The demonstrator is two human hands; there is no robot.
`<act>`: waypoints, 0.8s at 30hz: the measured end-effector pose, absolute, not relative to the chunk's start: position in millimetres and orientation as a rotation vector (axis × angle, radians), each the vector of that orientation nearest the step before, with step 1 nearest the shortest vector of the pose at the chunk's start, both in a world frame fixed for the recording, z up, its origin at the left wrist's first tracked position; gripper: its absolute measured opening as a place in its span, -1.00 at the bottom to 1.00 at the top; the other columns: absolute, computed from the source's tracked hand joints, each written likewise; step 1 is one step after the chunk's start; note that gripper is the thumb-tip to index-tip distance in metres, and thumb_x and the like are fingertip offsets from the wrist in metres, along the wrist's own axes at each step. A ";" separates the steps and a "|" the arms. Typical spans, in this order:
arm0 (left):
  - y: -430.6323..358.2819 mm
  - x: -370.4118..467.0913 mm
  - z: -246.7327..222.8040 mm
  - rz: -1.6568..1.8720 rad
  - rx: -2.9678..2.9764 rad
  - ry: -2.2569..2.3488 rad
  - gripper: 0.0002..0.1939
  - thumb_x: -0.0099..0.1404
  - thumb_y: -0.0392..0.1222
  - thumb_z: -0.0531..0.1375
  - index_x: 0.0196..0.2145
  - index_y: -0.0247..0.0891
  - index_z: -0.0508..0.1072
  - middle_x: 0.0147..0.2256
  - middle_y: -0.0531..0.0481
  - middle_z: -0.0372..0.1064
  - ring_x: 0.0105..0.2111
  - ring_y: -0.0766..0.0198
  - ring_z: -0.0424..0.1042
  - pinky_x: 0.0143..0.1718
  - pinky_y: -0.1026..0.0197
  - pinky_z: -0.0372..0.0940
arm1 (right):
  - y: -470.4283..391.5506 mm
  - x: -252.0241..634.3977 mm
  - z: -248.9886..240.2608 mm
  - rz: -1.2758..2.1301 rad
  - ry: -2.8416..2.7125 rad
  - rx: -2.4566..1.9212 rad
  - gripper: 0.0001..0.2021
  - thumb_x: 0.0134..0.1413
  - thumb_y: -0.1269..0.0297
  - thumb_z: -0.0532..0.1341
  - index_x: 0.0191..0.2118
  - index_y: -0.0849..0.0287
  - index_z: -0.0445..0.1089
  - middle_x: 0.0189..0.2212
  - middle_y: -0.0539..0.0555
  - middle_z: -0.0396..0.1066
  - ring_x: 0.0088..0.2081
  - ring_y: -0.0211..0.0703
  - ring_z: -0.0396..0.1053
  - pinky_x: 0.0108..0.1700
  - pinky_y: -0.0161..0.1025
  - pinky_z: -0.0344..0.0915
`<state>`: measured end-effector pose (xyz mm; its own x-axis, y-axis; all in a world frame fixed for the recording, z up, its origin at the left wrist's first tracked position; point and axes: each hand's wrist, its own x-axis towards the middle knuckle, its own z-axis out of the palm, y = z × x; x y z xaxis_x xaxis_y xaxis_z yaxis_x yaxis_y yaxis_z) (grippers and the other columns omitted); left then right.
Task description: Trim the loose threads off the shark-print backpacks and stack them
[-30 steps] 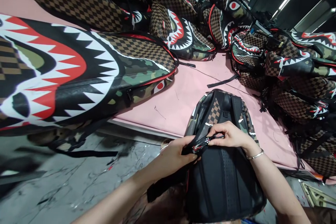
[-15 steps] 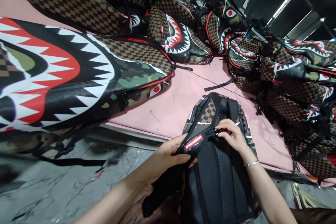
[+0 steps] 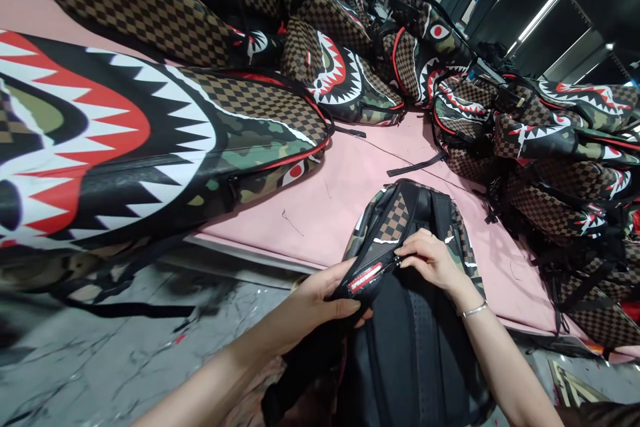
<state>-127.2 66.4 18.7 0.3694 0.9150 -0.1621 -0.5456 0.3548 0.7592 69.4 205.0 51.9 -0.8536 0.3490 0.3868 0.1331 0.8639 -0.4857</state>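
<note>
A black backpack (image 3: 400, 340) with checkered and camouflage panels leans on the table edge, its padded back facing me. My left hand (image 3: 327, 297) is closed around one shoulder strap (image 3: 385, 240), just beside the red label (image 3: 366, 277) sewn on it. On the same strap, my right hand (image 3: 430, 257) pinches a small zipper pull (image 3: 398, 259) between thumb and fingertips. The strap's zipper runs from there toward the label. The backpack's lower end drops out of view at the bottom.
A pink-covered table (image 3: 265, 227) carries a large shark-mouth backpack (image 3: 175, 147) on the left. Several similar backpacks (image 3: 545, 140) are piled at the right and far side. Below the table edge lies a grey marbled floor (image 3: 150, 353).
My right hand has drawn the zipper pull a short way left and down the strap, closer to the label. My left hand keeps its hold.
</note>
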 end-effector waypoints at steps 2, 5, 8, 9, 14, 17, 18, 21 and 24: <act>65.9 -126.6 16.5 1.025 0.693 0.633 -0.56 0.06 -0.16 0.27 -0.10 -0.28 0.30 -0.45 0.04 0.37 -0.46 0.29 0.30 -0.44 0.29 0.17 | 204.6 69.4 52.9 0.633 -2.596 -0.347 -0.79 0.12 0.15 0.15 -0.25 0.18 0.40 -0.39 0.10 0.45 -0.31 -0.18 0.36 -0.22 -0.18 0.27; 65.3 -125.0 14.4 1.019 0.728 0.657 -0.52 0.07 -0.14 0.27 -0.05 -0.27 0.29 -0.44 0.03 0.37 -0.44 0.27 0.31 -0.43 0.28 0.17 | 201.3 68.1 54.6 0.656 -2.638 -0.350 -0.77 0.13 0.13 0.13 -0.25 0.18 0.40 -0.38 0.10 0.44 -0.30 -0.18 0.36 -0.22 -0.19 0.27; 65.6 -122.9 16.0 1.019 0.758 0.703 -0.50 0.06 -0.14 0.27 -0.03 -0.26 0.29 -0.42 0.02 0.40 -0.42 0.23 0.33 -0.42 0.27 0.20 | 195.1 64.5 56.9 0.662 -2.665 -0.318 -0.77 0.14 0.13 0.12 -0.24 0.17 0.40 -0.38 0.09 0.44 -0.30 -0.19 0.35 -0.22 -0.20 0.27; 65.8 -122.1 17.0 1.021 0.763 0.713 -0.50 0.06 -0.15 0.27 -0.03 -0.26 0.30 -0.42 0.02 0.41 -0.41 0.23 0.34 -0.41 0.26 0.21 | 192.7 63.1 58.0 0.659 -2.672 -0.307 -0.78 0.14 0.14 0.12 -0.23 0.16 0.40 -0.37 0.09 0.44 -0.30 -0.19 0.35 -0.21 -0.20 0.27; 67.3 -117.8 22.5 1.048 0.786 0.720 -0.47 0.05 -0.18 0.28 -0.01 -0.27 0.29 -0.39 0.02 0.41 -0.37 0.22 0.37 -0.35 0.26 0.24 | 181.3 60.0 65.2 0.617 -2.683 -0.278 -0.81 0.16 0.20 0.12 -0.22 0.17 0.39 -0.36 0.08 0.43 -0.30 -0.21 0.34 -0.21 -0.23 0.27; 68.1 -114.3 26.8 1.067 0.791 0.717 -0.40 0.04 -0.16 0.29 0.04 -0.26 0.25 -0.35 -0.01 0.42 -0.36 0.21 0.38 -0.32 0.24 0.24 | 173.7 64.4 67.2 0.534 -2.701 -0.327 -0.81 0.18 0.21 0.09 -0.19 0.16 0.38 -0.36 0.08 0.42 -0.31 -0.20 0.34 -0.22 -0.21 0.27; 68.3 -113.0 28.5 1.071 0.782 0.709 -0.38 0.04 -0.15 0.29 0.06 -0.26 0.24 -0.33 -0.02 0.42 -0.35 0.20 0.39 -0.31 0.23 0.25 | 170.2 67.1 66.6 0.499 -2.690 -0.353 -0.81 0.18 0.22 0.09 -0.19 0.17 0.37 -0.37 0.08 0.42 -0.31 -0.19 0.34 -0.23 -0.21 0.27; 68.7 -108.4 34.2 1.089 0.754 0.670 -0.37 0.00 -0.13 0.31 0.04 -0.26 0.25 -0.28 -0.06 0.41 -0.31 0.18 0.39 -0.26 0.20 0.26 | 155.4 78.7 61.1 0.422 -2.553 -0.479 -0.84 0.17 0.25 0.11 -0.19 0.16 0.37 -0.40 0.08 0.42 -0.35 -0.17 0.35 -0.27 -0.19 0.28; 68.5 -102.3 40.7 1.106 0.756 0.652 -0.41 0.00 -0.13 0.31 -0.01 -0.28 0.29 -0.30 -0.05 0.41 -0.32 0.22 0.37 -0.26 0.23 0.25 | 135.8 92.2 53.4 0.373 -2.358 -0.691 -0.86 0.14 0.32 0.12 -0.17 0.14 0.35 -0.38 0.10 0.42 -0.33 -0.14 0.37 -0.29 -0.16 0.30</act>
